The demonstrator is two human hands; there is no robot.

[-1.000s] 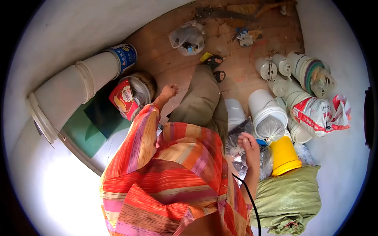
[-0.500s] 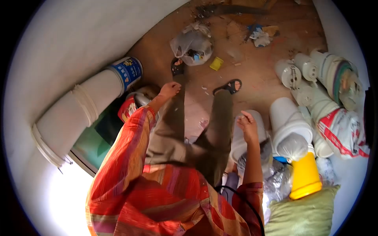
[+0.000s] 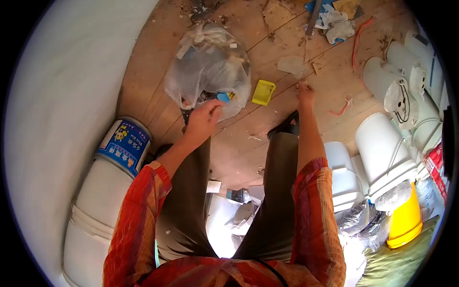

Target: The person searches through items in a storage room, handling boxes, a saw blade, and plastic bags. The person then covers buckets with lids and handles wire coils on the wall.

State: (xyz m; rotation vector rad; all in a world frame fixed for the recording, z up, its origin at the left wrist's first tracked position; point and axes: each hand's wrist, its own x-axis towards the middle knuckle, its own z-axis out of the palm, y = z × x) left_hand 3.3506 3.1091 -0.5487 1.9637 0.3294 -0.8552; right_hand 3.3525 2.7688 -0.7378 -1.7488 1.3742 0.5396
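Observation:
My left hand [image 3: 203,118] has its fingers curled together at the lower edge of the clear plastic bag [image 3: 203,69]; whether it grips the film is hidden. Inside the bag lie a blue piece [image 3: 223,97] and other small scraps. To the right of the bag a small yellow tray [image 3: 263,92] rests on the wooden floor. My right hand [image 3: 306,93] hovers over the floor right of the tray, fingers loosely bent and slightly apart, with nothing visible in them. Near it lies a translucent scrap [image 3: 291,65].
A blue-labelled bucket [image 3: 125,146] tops the stacked white tubs on the left. White buckets [image 3: 382,153], a yellow bucket [image 3: 404,217] and a green sack [image 3: 399,258] stand right. Red string [image 3: 357,45] and crumpled litter [image 3: 337,26] lie farther off. A dark shoe [image 3: 286,125] shows.
The view has moved forward and closer to the floor. Both hands have reached farther out, my left hand to the plastic bag and my right hand to beside the yellow tray.

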